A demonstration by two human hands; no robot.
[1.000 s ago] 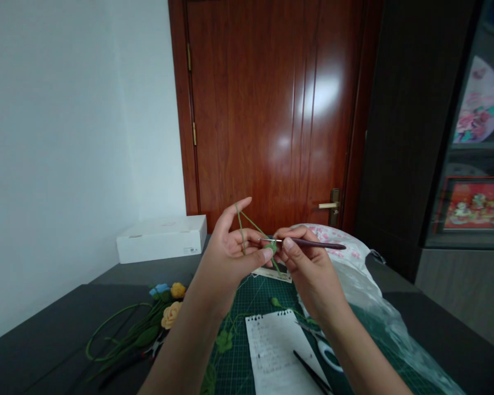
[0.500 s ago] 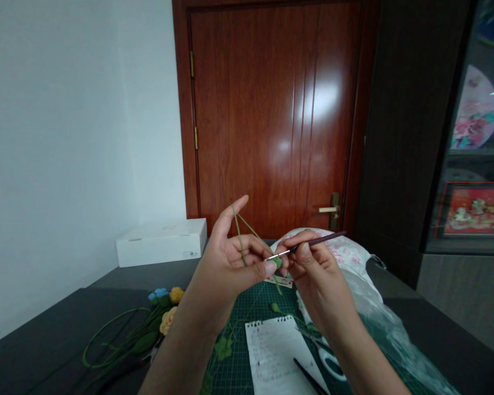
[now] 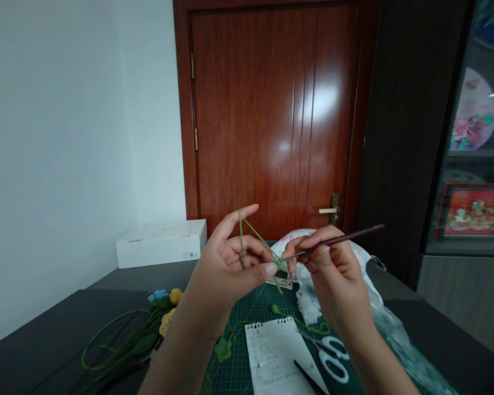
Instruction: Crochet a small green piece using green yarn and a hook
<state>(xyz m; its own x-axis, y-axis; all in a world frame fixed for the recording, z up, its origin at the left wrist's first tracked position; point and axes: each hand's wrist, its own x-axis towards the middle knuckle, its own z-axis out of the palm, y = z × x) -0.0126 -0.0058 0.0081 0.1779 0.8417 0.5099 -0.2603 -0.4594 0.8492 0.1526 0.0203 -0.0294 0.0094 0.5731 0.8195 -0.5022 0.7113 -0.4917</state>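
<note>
My left hand (image 3: 236, 258) pinches a small piece of green crochet (image 3: 276, 264) between thumb and fingers. Green yarn (image 3: 241, 238) runs over its raised index finger and slants down to the piece. In my right hand (image 3: 327, 260) is a crochet hook (image 3: 346, 237) with a dark purple handle, held like a pen. The hook's thin metal shaft points left, its tip at the crochet piece. Whether a loop sits on the tip is too small to tell. A short yarn tail hangs beneath the piece.
Below lie a green cutting mat (image 3: 239, 373), a handwritten notepad page (image 3: 271, 351), a black pen (image 3: 308, 377), scissors (image 3: 331, 359) and a green crocheted leaf shape (image 3: 223, 349). Crocheted flowers (image 3: 167, 321) lie left, plastic bags (image 3: 389, 312) right. A white box (image 3: 160, 241) stands behind.
My right hand has moved right with the hook, drawing more of it away from the crochet piece. My left index finger has dipped slightly and shifted right.
</note>
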